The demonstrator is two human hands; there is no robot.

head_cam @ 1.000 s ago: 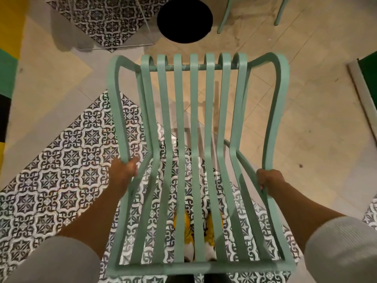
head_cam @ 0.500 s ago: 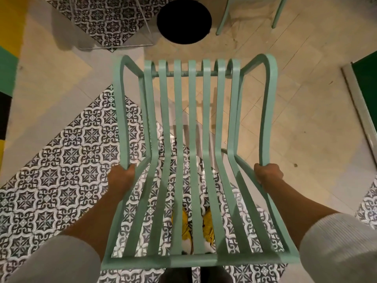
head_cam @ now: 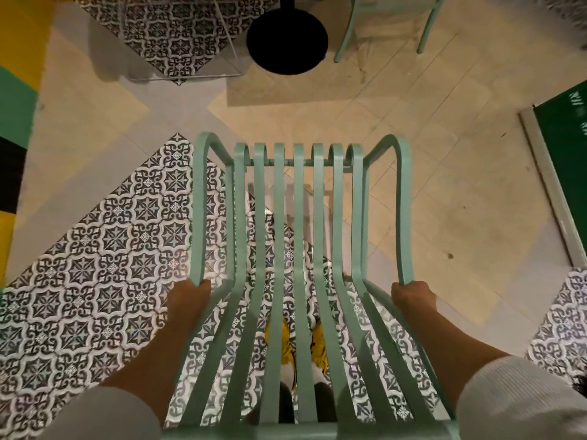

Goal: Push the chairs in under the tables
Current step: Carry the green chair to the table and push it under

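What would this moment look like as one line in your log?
step: pushing chair | left hand: gripping left armrest | right hand: gripping right armrest | chair: short of black table base

Mint-green slatted chair [head_cam: 300, 249], seen from above, sits between both hands, one armrest in each. The table's black round base [head_cam: 286, 42] is well ahead of the hands, apart from the chair.

A mint-green slatted chair [head_cam: 298, 249] fills the centre of the frame. The left hand [head_cam: 187, 296] and right hand [head_cam: 409, 296] each clasp an armrest. A black round table base [head_cam: 286, 42] sits at top centre.
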